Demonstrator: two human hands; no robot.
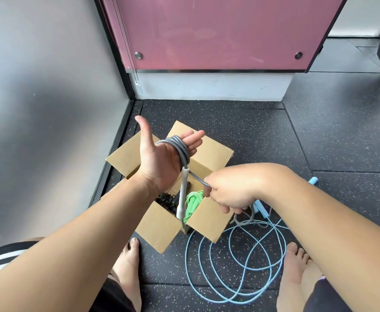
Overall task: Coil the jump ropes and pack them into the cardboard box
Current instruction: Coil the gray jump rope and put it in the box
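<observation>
Over the speckled floor [240, 131], the grey jump rope [181, 146] sits coiled round the straight, released fingers [193, 137] of the left hand [159, 158], its handle [183, 197] dangling over the cardboard box [207, 219], while the right hand [227, 192] pinches the free strand, which slants up-left from those fingers to the coil.

Brown box [207, 219]: plain cardboard, matt. Grey rope [182, 149] is smooth plastic-looking cord with slight sheen, its handle [183, 197] pale matt plastic; blue rope [236, 266] similar smooth cord. Floor [319, 136] dark speckled rubber-like, matt; pink panel [218, 30] glossy.
</observation>
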